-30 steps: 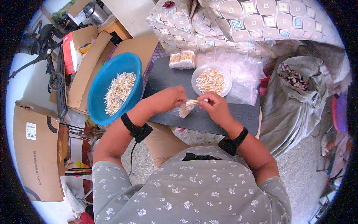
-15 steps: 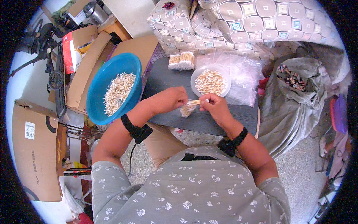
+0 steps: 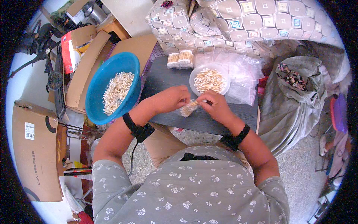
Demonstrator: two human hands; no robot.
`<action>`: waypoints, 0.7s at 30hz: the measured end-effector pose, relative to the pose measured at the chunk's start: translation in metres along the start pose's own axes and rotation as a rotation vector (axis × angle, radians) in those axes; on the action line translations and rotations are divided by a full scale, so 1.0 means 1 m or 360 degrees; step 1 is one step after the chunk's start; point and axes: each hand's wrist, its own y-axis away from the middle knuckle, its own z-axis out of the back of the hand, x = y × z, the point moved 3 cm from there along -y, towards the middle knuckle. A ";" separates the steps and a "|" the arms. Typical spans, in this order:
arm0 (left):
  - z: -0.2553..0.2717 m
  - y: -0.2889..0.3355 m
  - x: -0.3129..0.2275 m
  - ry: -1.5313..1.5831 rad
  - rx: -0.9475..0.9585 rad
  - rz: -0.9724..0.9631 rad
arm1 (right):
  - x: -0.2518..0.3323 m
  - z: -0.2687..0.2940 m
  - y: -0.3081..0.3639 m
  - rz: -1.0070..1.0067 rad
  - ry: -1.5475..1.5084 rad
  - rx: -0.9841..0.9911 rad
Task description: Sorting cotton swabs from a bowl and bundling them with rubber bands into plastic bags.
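A small clear plastic bag (image 3: 187,110) partly filled with cotton swabs is on the dark tabletop, between my hands. My left hand (image 3: 178,98) is closed at the bag's upper edge, pinching it. In the pinched fingers of my right hand (image 3: 214,104) are a few cotton swabs (image 3: 194,103), their far ends at the bag's mouth. Just beyond my right hand is a round white bowl (image 3: 228,84) of loose cotton swabs. Two filled packs of swabs (image 3: 180,59) stand side by side at the table's far edge.
A big blue basin (image 3: 90,100) of cotton swabs sits left of the dark table (image 3: 214,125). Clear plastic bags (image 3: 244,76) lie at the table's right. Beyond are a patterned sofa (image 3: 246,26), a grey sack (image 3: 294,112) at right and cardboard boxes (image 3: 37,153) at left.
My right hand has moved slightly left and toward the bag, and the swabs it holds have tipped from nearly level down into the bag's mouth. My left hand stays by the bag.
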 end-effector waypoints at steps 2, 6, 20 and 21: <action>-0.001 -0.001 0.000 0.0010 -0.0013 -0.0015 | -0.001 0.000 -0.001 0.0052 -0.0036 0.0030; -0.003 -0.002 0.003 0.0009 -0.0001 -0.0007 | -0.003 -0.001 -0.001 0.0164 -0.0066 0.0127; -0.003 0.004 0.006 0.0125 -0.0116 0.0036 | 0.005 -0.021 0.000 0.0100 0.0163 0.0140; -0.003 0.006 0.006 0.0107 -0.0137 0.0037 | 0.007 -0.021 0.002 0.0193 0.0222 0.0054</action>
